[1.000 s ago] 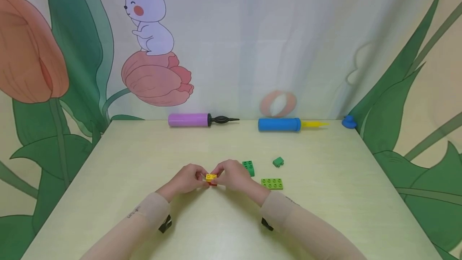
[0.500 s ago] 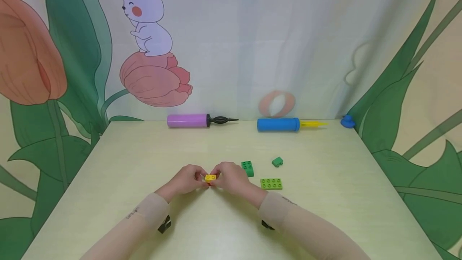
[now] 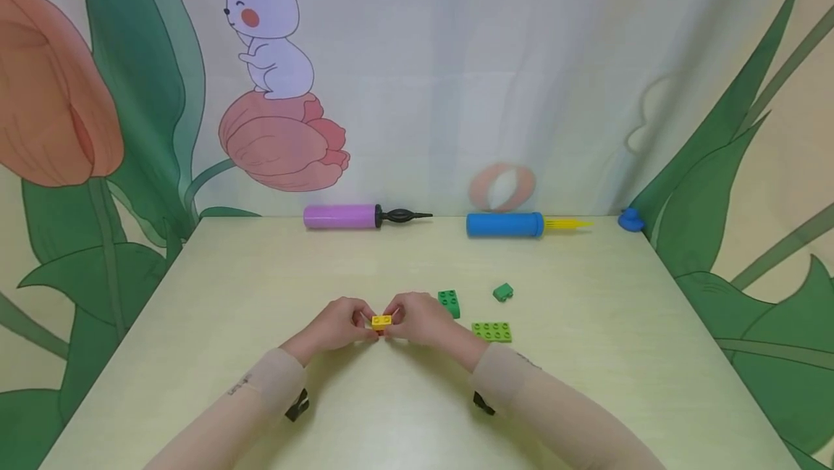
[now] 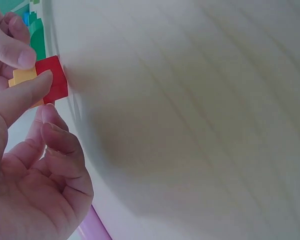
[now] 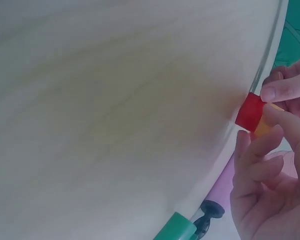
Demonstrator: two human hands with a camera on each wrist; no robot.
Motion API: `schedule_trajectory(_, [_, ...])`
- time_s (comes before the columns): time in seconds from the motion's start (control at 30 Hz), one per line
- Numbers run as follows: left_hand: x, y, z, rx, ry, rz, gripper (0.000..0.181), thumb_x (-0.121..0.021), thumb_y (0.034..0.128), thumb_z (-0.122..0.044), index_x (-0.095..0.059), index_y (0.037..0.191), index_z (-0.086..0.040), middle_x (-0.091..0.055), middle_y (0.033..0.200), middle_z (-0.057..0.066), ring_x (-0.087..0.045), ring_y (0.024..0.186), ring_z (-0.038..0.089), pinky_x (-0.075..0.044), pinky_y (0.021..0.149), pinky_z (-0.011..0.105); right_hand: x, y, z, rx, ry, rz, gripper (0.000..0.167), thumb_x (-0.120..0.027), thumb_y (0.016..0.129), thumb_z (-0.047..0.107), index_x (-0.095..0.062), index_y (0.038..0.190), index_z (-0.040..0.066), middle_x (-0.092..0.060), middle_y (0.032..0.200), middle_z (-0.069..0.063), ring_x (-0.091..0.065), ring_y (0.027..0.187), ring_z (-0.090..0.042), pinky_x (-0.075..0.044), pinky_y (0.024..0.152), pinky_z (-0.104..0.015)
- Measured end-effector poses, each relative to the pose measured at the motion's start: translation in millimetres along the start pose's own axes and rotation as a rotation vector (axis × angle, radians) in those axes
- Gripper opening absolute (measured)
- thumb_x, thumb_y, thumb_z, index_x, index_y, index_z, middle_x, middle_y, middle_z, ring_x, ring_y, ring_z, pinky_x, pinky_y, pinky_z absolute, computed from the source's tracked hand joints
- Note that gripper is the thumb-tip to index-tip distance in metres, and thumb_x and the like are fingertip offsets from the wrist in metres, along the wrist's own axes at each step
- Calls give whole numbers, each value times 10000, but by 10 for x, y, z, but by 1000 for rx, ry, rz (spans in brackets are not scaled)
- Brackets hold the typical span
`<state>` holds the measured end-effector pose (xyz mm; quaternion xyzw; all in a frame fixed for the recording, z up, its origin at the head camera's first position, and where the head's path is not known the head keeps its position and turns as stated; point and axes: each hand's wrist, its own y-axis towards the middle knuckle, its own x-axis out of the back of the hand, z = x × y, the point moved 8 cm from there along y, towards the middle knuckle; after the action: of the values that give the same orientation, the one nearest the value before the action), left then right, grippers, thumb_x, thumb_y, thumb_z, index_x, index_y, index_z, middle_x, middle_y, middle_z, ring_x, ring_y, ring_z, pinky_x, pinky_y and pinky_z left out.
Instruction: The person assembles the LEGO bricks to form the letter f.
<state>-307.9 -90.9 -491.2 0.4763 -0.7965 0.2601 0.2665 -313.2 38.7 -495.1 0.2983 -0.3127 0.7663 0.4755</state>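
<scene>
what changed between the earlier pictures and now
The right hand sits slightly lower in the head view, and less of the red plastic brick shows beneath the yellow studded brick. Nothing was let go; the left hand and lime-green rectangular brick stayed put.

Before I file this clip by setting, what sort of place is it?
Probably a children's play area, though the room is out of view: a cartoon rabbit decorates the backdrop, a lime brick lies on the table, and the left hand and right hand hold a yellow brick on a red brick.
</scene>
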Motion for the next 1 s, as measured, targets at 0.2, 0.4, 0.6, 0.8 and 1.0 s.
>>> schedule_trajectory(0.2, [9,-13,11,39,4,14,238,-815,778,-122,-673,957,-59,-550,680,36,-464,569,139,-382,548,271,46,-71,-32,-15,36,27,219,-782,822,271,-652,964,166,-619,795,69,-584,605,-126,-471,578,-274])
schedule_trajectory(0.4, [-4,-27,48,71,15,49,285,-837,748,-116,-671,975,-72,-562,689,33,-473,597,145,-388,575,272,29,-119,-88,-46,60,93,158,-740,859,320,-666,821,186,-639,727,16,-542,576,-138,-442,553,-266])
schedule_trajectory(0.6, [-12,-38,9,40,7,65,150,-803,779,-76,-669,845,-69,-561,676,18,-469,587,130,-394,545,257,-30,-90,-135,-58,65,128,109,-723,879,282,-682,845,187,-635,725,5,-512,536,-129,-420,517,-251])
schedule_trajectory(0.8, [-18,-22,1,57,7,60,250,-814,779,-122,-639,948,-65,-562,707,37,-478,595,143,-391,553,269,-37,-73,-126,-35,87,112,95,-702,897,263,-687,856,179,-645,730,-17,-493,504,-116,-393,476,-245])
schedule_trajectory(1.0, [-19,3,-26,19,10,53,439,-814,781,-131,-610,1164,-66,-564,709,46,-488,580,153,-387,551,267,-19,-87,-91,-28,99,107,95,-674,920,258,-700,928,167,-641,759,-24,-501,507,-124,-402,478,-248])
